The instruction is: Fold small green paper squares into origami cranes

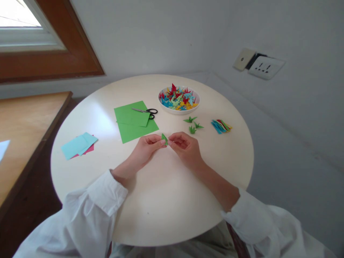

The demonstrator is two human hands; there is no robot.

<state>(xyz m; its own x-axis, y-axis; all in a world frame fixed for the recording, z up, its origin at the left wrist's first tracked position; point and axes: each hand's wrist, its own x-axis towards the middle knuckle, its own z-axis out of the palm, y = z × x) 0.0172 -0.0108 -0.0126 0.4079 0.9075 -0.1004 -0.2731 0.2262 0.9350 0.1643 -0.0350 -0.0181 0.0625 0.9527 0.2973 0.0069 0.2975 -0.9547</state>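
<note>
Folded green paper (164, 139), very small, is up between two hands, over the middle of a round white table (161, 215). The left hand (146, 147) pinches one side of it with the thumb and fingers. The right hand (187, 147) pinches the other side with its fingertips, so the two hands are very close together. Past the right hand, three little green paper birds (190, 119) sit near each other on the table. Behind them is a round white bowl (179, 111) full of paper birds in red, blue, yellow and pale green. To the right of the green birds lies a small pile of thin colored strips (220, 127). Past the left hand are two big green sheets (130, 114), one partly on top of the other, and scissors (145, 110) with black handles lie on them. Far to the left, light blue paper (76, 145) lies on top of some pink paper (90, 149).
</note>
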